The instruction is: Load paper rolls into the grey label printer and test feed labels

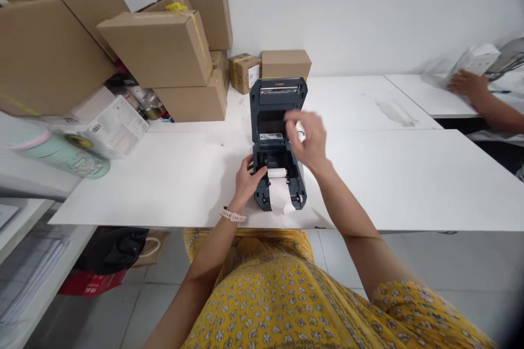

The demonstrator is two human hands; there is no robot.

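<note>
A dark grey label printer (257, 196) stands on the white table in front of me with its lid (254, 106) raised. Inside lies a small white paper roll (277, 173), and its paper strip (280, 196) runs out over the front edge. My left hand (246, 180) grips the printer's left side, fingers outside and thumb over the rim near the roll's left end. Beside the lid's right edge, my right hand (309, 139) is raised with curled, slightly blurred fingers. Something white with a dark arc shows between its thumb and fingers; I cannot make it out.
Cardboard boxes (155, 49) are stacked at the back left, with two smaller ones, including a taped box (244, 72), behind the printer. A mint bottle (69, 155) leans at the left. Another person's hand (469, 83) touches a white box (477, 60) at the far right.
</note>
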